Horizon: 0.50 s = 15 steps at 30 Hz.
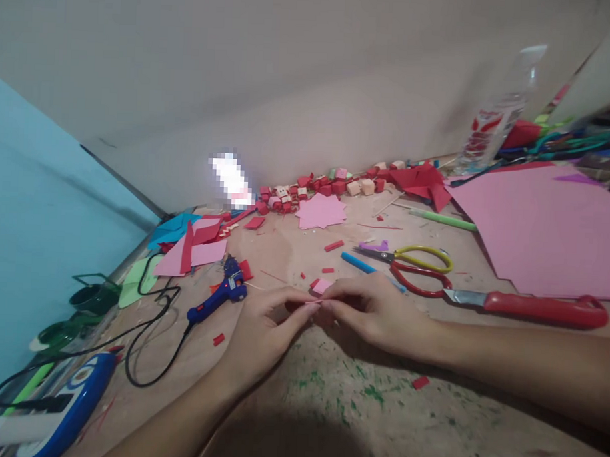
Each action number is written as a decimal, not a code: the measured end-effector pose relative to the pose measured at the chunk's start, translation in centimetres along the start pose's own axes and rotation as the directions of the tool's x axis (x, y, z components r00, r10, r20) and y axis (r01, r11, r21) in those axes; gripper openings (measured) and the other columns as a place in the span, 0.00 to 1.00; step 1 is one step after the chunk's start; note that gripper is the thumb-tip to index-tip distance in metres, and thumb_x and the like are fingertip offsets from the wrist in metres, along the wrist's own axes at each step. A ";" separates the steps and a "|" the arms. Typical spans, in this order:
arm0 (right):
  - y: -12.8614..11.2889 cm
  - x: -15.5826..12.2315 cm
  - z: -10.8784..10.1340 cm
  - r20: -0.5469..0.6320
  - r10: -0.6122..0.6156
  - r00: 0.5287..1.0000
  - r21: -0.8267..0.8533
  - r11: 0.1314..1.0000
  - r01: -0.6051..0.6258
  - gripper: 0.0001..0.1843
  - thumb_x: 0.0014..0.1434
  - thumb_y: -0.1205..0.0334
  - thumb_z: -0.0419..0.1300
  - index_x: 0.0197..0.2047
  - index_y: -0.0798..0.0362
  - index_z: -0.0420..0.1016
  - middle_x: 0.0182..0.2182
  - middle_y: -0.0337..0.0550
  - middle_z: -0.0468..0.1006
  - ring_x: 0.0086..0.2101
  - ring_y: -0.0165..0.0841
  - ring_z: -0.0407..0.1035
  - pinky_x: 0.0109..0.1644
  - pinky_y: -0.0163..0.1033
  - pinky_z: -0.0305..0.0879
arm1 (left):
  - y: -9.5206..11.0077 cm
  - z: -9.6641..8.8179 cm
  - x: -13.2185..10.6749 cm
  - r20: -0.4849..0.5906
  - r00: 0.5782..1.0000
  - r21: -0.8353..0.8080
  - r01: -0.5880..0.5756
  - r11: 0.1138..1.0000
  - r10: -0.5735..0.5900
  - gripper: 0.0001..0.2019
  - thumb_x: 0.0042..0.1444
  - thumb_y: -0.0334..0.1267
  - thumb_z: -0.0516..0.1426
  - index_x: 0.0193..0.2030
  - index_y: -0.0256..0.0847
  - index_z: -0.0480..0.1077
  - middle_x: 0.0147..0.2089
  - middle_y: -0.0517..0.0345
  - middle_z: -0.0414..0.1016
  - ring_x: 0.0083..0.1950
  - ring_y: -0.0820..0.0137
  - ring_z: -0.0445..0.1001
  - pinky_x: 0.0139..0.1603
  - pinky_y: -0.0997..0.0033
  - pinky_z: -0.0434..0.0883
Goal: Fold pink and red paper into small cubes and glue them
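Observation:
My left hand (274, 324) and my right hand (369, 307) meet over the middle of the table. Both pinch a small piece of pink paper (313, 301) between thumb and forefinger; only its thin edge shows. Just behind it lies another pink paper piece (323, 286) beside a red scrap. A blue glue gun (223, 292) with a black cord rests left of my left hand. Past my right hand lie scissors (418, 259) with one yellow and one red handle, a blue stick (358, 262) and a red-handled knife (542, 309).
Small red, pink and cream paper cubes (336, 184) line the wall behind a pink star-shaped paper stack (321, 211). Large pink sheets (560, 231) lie at the right, near a clear bottle (499, 122). A bright phone (232, 180) leans at the wall. Green cups (95, 298) stand left.

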State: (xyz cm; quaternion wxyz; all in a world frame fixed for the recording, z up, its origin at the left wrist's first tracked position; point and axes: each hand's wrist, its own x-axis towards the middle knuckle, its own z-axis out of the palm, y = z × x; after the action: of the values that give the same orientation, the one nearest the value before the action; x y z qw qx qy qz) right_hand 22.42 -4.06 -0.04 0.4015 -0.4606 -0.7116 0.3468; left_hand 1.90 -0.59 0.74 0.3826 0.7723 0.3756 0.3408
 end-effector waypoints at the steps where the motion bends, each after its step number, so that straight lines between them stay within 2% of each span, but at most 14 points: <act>1: -0.1 0.0 0.0 -0.016 -0.005 1.000 -0.006 1.000 0.005 0.08 0.65 0.67 0.61 0.36 0.54 0.82 0.31 0.40 0.83 0.31 0.30 0.73 0.35 0.34 0.65 | 0.0 0.0 0.0 -0.007 1.000 0.006 -0.008 1.000 0.008 0.05 0.61 0.32 0.64 0.38 0.43 0.83 0.36 0.60 0.86 0.37 0.72 0.82 0.40 0.79 0.76; 7: 0.0 -0.1 0.0 -0.054 -0.033 0.998 -0.035 0.999 0.031 0.09 0.64 0.69 0.61 0.35 0.54 0.82 0.30 0.40 0.83 0.30 0.30 0.72 0.34 0.34 0.65 | 0.2 -0.1 -0.2 -0.004 0.994 0.073 -0.110 0.991 0.111 0.06 0.61 0.30 0.63 0.39 0.41 0.83 0.37 0.58 0.86 0.37 0.72 0.82 0.41 0.79 0.75; 9: 0.3 -0.1 0.1 -0.057 -0.045 0.997 -0.025 0.999 0.043 0.09 0.64 0.69 0.61 0.35 0.54 0.82 0.30 0.39 0.83 0.31 0.30 0.73 0.35 0.35 0.66 | 0.2 -0.2 -0.3 0.027 0.983 0.093 -0.181 0.979 0.179 0.05 0.59 0.30 0.65 0.41 0.40 0.82 0.38 0.57 0.86 0.38 0.71 0.82 0.42 0.78 0.75; 11: 0.5 0.0 0.1 -0.062 -0.043 0.997 0.008 0.999 0.043 0.09 0.65 0.69 0.61 0.36 0.53 0.83 0.31 0.40 0.84 0.32 0.30 0.74 0.38 0.35 0.67 | 0.2 -0.4 -0.4 0.071 0.978 0.065 -0.201 0.977 0.196 0.06 0.58 0.32 0.66 0.43 0.40 0.82 0.40 0.57 0.85 0.40 0.70 0.82 0.45 0.76 0.75; 12: 0.5 0.0 0.2 -0.061 -0.037 0.997 0.028 0.999 0.039 0.09 0.65 0.68 0.61 0.37 0.53 0.83 0.31 0.39 0.84 0.32 0.30 0.74 0.38 0.35 0.68 | 0.1 -0.5 -0.5 0.082 0.982 0.028 -0.170 0.985 0.167 0.06 0.60 0.33 0.65 0.43 0.41 0.82 0.40 0.57 0.85 0.40 0.70 0.81 0.46 0.75 0.75; 15: 0.4 0.1 0.1 -0.051 -0.033 0.998 0.054 0.998 0.036 0.07 0.65 0.66 0.64 0.37 0.53 0.84 0.30 0.39 0.84 0.31 0.30 0.74 0.36 0.34 0.67 | -0.2 -0.5 -0.4 0.070 0.997 -0.103 0.016 0.995 -0.009 0.07 0.65 0.36 0.61 0.41 0.43 0.83 0.38 0.58 0.84 0.39 0.70 0.80 0.46 0.74 0.74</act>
State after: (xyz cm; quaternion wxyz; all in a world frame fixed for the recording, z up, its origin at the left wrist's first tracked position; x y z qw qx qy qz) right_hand 22.44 -3.88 -0.46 0.4375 -0.4455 -0.6995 0.3476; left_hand 1.21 -0.67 0.76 0.4370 0.7605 0.3488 0.3301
